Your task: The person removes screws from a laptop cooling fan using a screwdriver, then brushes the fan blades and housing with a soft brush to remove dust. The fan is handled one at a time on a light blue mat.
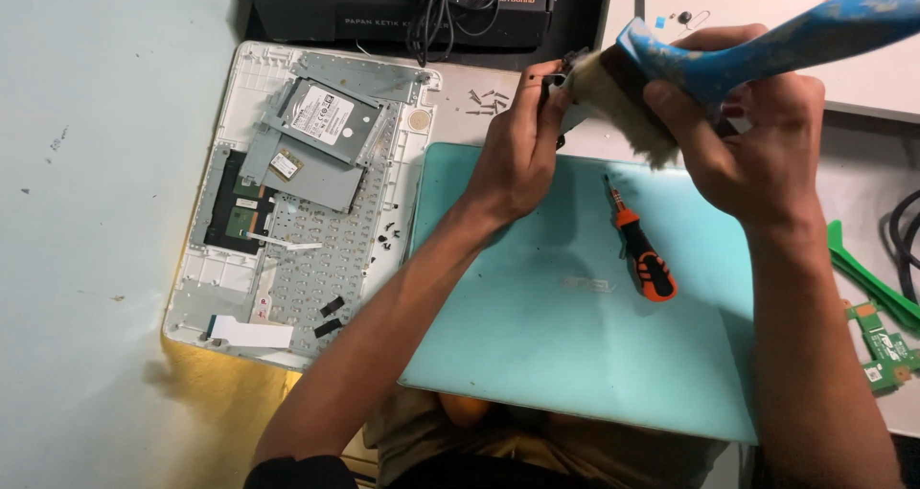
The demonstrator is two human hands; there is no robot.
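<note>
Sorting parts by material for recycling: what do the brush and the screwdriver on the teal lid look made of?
Brush: handle looks like blue-painted wood or plastic with worn patches; the pale, frayed bristles could be natural or synthetic. Screwdriver: dark metal shaft, with an orange-and-black handle that appears to be moulded plastic with rubbery grip ribs.

A pale worktop (86,211) carries an opened white laptop base (297,202), a turquoise laptop lid (537,326), loose screws (487,99) and a green circuit board (886,345).

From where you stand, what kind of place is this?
Probably an electronics repair bench. An opened white laptop base with its insides exposed lies beside a turquoise laptop lid, an orange-and-black screwdriver rests on the lid, and loose screws sit nearby.
</note>
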